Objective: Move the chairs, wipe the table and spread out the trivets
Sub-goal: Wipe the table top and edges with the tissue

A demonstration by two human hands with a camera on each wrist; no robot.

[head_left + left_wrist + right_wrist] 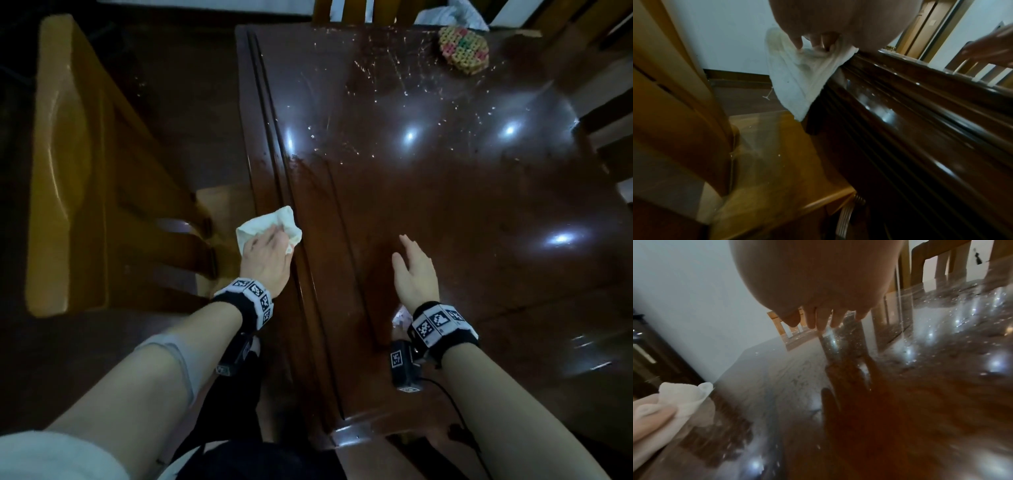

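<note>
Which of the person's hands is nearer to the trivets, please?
Right. The right hand hovers open mid-table, below the trivets at the far edge; the left hand grips the cloth at the table's left edge.

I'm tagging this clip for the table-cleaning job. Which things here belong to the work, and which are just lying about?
Part of the job:
- white cloth, gripped by the left hand at the table's left edge
- dark wooden table, crumbs on its far half
- woven trivets, stacked at the far end
- wooden chair, left of the table
- right hand, open over the tabletop

Lying about:
- crumpled white thing beyond the table
</note>
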